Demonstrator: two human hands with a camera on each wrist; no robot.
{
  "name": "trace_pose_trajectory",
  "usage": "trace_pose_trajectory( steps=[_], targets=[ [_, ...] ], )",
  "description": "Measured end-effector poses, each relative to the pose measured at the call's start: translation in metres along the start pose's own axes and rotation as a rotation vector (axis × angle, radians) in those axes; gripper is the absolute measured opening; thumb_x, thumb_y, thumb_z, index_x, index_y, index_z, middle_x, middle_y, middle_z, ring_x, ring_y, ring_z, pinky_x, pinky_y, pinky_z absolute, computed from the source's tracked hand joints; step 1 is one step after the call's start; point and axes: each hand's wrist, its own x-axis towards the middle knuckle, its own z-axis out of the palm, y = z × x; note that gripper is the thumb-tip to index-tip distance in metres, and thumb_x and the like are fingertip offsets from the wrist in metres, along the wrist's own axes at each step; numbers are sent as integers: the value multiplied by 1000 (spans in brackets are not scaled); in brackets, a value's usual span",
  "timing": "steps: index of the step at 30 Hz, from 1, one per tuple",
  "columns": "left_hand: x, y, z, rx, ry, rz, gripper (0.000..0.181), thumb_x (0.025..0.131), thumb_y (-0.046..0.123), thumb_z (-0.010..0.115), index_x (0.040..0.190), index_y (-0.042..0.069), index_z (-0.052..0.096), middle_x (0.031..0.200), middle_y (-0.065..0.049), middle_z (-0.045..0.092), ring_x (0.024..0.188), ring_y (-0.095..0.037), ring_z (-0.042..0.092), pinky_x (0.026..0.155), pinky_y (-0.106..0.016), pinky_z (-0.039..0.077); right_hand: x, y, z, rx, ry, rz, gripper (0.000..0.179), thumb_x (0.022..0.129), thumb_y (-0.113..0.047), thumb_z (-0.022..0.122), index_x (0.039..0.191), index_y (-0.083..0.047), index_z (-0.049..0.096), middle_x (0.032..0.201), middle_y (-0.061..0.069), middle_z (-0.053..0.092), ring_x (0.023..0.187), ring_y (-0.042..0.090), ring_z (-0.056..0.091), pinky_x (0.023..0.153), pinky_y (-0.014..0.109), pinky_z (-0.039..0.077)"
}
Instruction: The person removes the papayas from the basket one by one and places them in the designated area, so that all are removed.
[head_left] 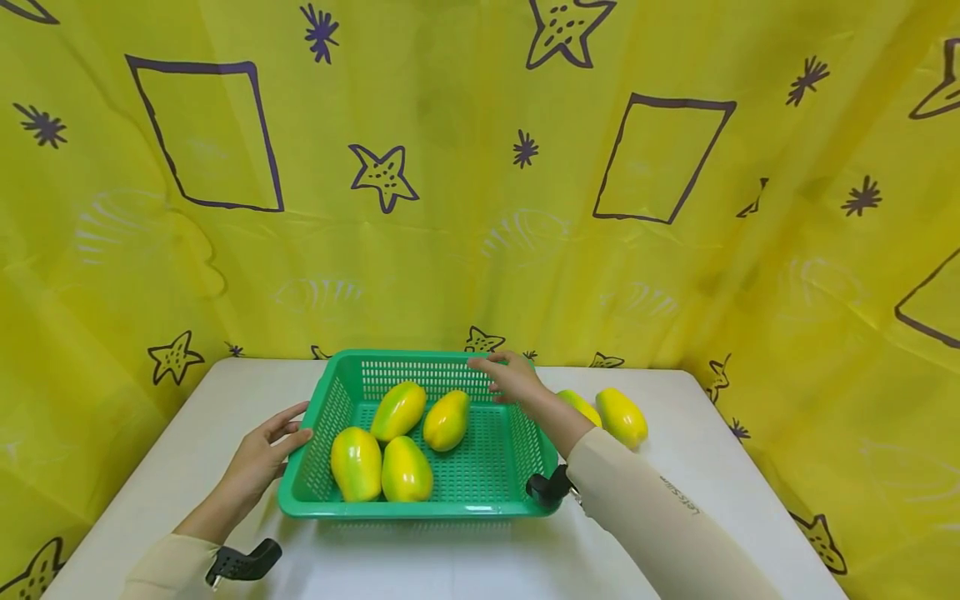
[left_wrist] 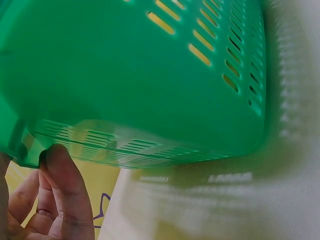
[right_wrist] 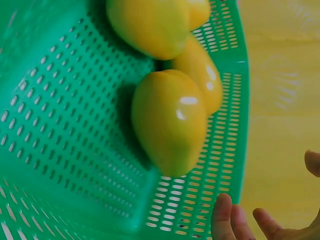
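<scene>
A green plastic basket [head_left: 420, 510] with slotted walls holds several yellow-green, mango-like fruits [head_left: 405, 468], gathered toward its left side. At the left rim my left hand [head_left: 255, 458] grips the basket, thumb on the rim and the other fingers outside the wall. The left wrist view shows that hand [left_wrist: 55, 200] at the rim's underside, beside a corner. My right hand [head_left: 521, 382] is over the far right corner of the basket, fingers apart, holding nothing. In the right wrist view its fingertips [right_wrist: 223, 215] overlap the basket's slotted wall, away from the nearest fruit [right_wrist: 170, 125].
Two more such fruits lie on the white table [head_left: 480, 567] right of the basket: one [head_left: 622, 418] in plain sight, the other [head_left: 579, 407] partly behind my right forearm. A yellow patterned curtain [head_left: 450, 275] hangs behind the table and along both sides.
</scene>
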Motion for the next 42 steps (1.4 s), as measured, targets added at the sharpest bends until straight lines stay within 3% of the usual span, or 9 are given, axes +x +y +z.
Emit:
trace_pose_trajectory(
  steps=[4,10,19,42],
  targets=[
    [0,1,0,-7,1,-1,66,98,31,62,152,7,33,131,-22,51,93,-12,61,78,-30,58,6,5,7,-30,-14,34,70,90,-41,68,142,-2,43,140,22,48,120,43,55,72,34,57],
    [0,1,0,-7,2,-2,66,98,31,61,152,7,33,131,-21,50,93,-13,60,78,-29,57,12,6,18,-69,-10,61,72,90,-43,68,142,-1,43,140,22,48,116,43,55,88,47,55],
    [0,-3,-1,10,5,-6,67,98,35,60,153,8,32,135,-23,48,100,-17,60,83,-37,58,17,10,31,-46,-50,112,80,87,-41,72,145,1,37,147,22,41,121,44,52,94,53,51],
    [1,-2,-2,14,-8,3,67,98,35,61,153,8,32,131,-20,50,96,-13,57,80,-33,57,22,26,38,-113,-143,157,84,82,-33,79,146,1,35,146,26,36,119,46,53,88,54,54]
  ],
)
